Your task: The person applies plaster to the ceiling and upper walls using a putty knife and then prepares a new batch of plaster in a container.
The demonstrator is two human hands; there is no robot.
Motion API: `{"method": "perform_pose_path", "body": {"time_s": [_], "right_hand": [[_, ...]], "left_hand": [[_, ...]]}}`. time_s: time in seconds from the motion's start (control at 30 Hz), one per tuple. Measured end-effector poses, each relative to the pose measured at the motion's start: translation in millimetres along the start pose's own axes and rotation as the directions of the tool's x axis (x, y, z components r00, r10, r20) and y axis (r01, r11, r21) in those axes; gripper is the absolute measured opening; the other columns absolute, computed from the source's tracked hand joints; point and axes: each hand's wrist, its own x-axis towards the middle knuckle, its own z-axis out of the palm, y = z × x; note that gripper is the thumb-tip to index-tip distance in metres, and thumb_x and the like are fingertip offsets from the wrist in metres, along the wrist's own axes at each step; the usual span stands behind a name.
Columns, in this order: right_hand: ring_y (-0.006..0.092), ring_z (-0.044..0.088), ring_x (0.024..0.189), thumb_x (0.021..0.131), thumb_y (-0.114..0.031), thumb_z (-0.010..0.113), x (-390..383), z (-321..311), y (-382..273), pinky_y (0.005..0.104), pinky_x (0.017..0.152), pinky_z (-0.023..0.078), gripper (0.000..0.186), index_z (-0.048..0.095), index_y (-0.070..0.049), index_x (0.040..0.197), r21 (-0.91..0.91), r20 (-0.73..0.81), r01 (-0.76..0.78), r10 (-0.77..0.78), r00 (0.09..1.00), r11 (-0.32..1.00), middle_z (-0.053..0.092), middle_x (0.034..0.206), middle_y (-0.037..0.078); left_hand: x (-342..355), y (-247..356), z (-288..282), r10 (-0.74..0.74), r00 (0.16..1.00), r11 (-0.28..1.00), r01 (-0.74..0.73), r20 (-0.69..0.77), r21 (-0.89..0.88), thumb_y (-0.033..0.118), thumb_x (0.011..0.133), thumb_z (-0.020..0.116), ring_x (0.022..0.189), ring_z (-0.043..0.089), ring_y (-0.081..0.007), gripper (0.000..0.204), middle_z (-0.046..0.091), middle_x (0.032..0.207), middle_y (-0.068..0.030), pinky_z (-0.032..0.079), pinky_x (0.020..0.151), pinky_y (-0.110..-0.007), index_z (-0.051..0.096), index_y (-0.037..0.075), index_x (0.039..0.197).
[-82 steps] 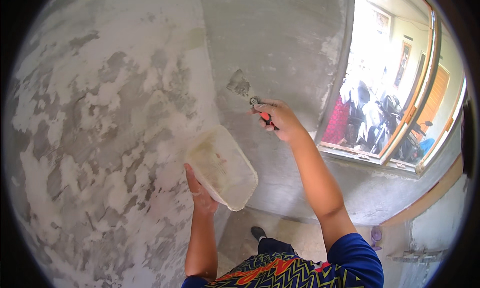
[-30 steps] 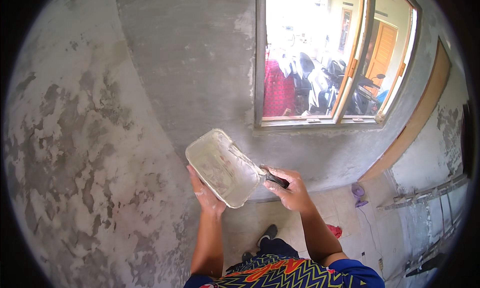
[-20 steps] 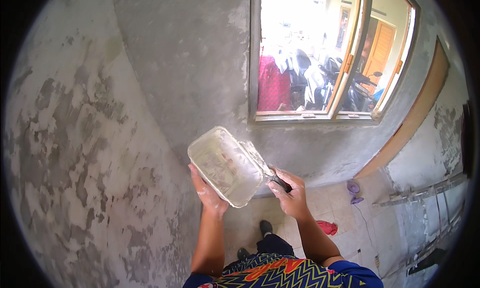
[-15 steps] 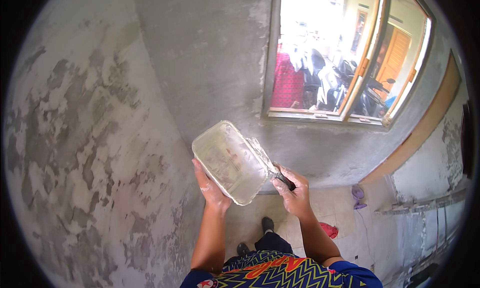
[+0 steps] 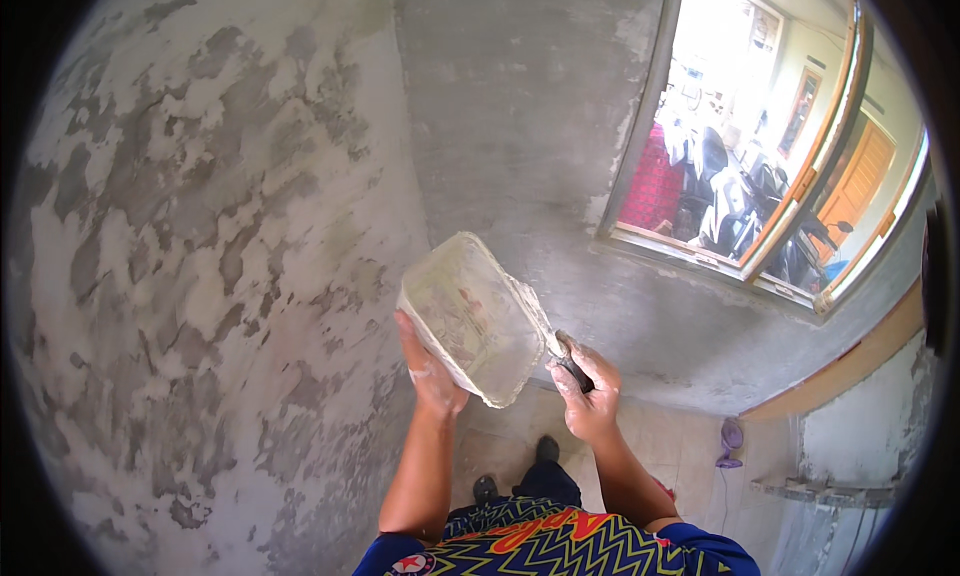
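Observation:
A clear plastic tub [image 5: 470, 316], smeared with off-white paste inside and thick along its rim, is tilted in front of me. My left hand [image 5: 432, 376] supports it from the lower left, fingers along its side and partly hidden behind it. In my right hand [image 5: 590, 386] is the dark handle of a putty knife [image 5: 572, 368], gripped between thumb and fingers. The knife's paste-coated blade lies against the tub's right rim, and much of it is hidden there. White smears show on both hands.
A patchy white-and-grey wall [image 5: 200, 276] rises close on my left. Ahead is a grey plastered wall [image 5: 520, 126] with a wood-framed window [image 5: 740, 266]; a motorbike shows beyond it. A purple object [image 5: 731, 441] with a cord stands on the tiled floor [image 5: 680, 456], right.
The view has swung left, so the window sits farther right. The putty knife's blade has dropped closer along the tub's right rim. Both hands keep their hold.

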Motion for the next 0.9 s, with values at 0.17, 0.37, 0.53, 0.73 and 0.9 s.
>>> {"method": "perform_pose_path", "body": {"time_s": [0.17,0.37,0.53,0.73,0.9], "right_hand": [[0.0167,0.065,0.084,0.093,0.0,0.073,0,7,1,0.0283,0.078,0.052,0.036,0.067,0.011,0.127,-0.021,0.036,-0.027,0.028,0.999,0.999,0.073,0.099,0.016],[0.0134,0.06,0.075,0.093,0.0,0.074,6,16,-4,0.0275,0.071,0.05,0.036,0.068,0.011,0.126,-0.025,0.065,0.063,-0.061,0.996,0.998,0.073,0.097,0.015],[0.0074,0.058,0.061,0.097,-0.004,0.07,12,-1,-35,0.0223,0.053,0.044,0.027,0.071,0.009,0.12,0.227,0.357,-0.313,0.22,0.908,0.922,0.074,0.089,0.01],[0.0111,0.065,0.061,0.095,-0.006,0.074,24,0,-63,0.0277,0.056,0.052,0.025,0.071,0.01,0.114,-0.047,0.636,-0.457,0.379,0.672,0.888,0.076,0.084,0.015],[0.0323,0.073,0.07,0.096,-0.004,0.07,32,25,-82,0.0374,0.059,0.055,0.024,0.068,0.008,0.115,-0.068,0.631,-0.106,0.125,0.765,0.992,0.074,0.09,0.021]], "left_hand": [[-3,8,-4,0.065,0.997,0.998,-0.064,-0.035,0.029,0.077,0.102,0.039,0.12,0.06,-0.0291,0.088,0.061,0.134,-0.0149,0.05,0.104,-0.046,0.049,0.003,0.149],[-6,15,-27,0.126,0.991,0.99,-0.124,-0.035,0.061,0.075,0.103,0.039,0.12,0.061,-0.0296,0.086,0.062,0.133,-0.0149,0.052,0.103,-0.046,0.048,0.003,0.15],[-10,24,-83,0.37,0.927,0.892,-0.336,-0.062,0.303,0.08,0.095,0.05,0.117,0.062,-0.0275,0.093,0.062,0.133,-0.0143,0.053,0.1,-0.044,0.048,0.002,0.145],[-17,58,-125,0.446,0.895,0.837,-0.423,0.014,0.348,0.082,0.092,0.053,0.116,0.062,-0.0265,0.096,0.062,0.131,-0.0142,0.053,0.099,-0.043,0.047,0.001,0.143],[-28,85,-131,0.474,0.879,0.816,-0.457,0.045,0.354,0.083,0.089,0.055,0.115,0.062,-0.0256,0.099,0.062,0.129,-0.0141,0.053,0.098,-0.042,0.047,-0.001,0.142]]}}
